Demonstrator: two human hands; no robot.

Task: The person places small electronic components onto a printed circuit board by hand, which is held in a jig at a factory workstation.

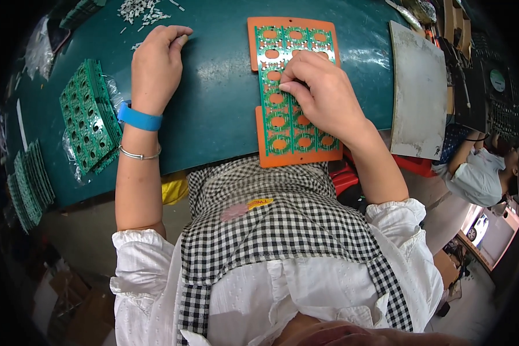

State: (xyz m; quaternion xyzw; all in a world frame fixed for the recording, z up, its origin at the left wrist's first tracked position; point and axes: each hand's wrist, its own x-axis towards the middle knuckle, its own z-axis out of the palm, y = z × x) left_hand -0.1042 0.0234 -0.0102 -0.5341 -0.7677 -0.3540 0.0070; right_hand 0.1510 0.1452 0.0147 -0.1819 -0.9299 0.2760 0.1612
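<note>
A green circuit board panel (264, 109) with rows of oval openings lies on an orange fixture plate (271, 161). My right hand (326, 89) is over the panel's middle, thumb and forefinger pinched close to its left edge; whatever is between them is too small to make out. Left of the panel, my left hand (157, 63) is above the green tabletop (219, 86), its thumb and forefinger pressed together. What those fingers hold, if anything, cannot be made out. Just beyond that hand lies a loose heap of small white parts (137, 10).
A stack of green circuit panels (86, 115) rests on clear plastic at the left, with another stack (30, 184) nearer the table's left edge. A grey-white board (418, 89) borders the right side. Another person (481, 173) sits at the far right.
</note>
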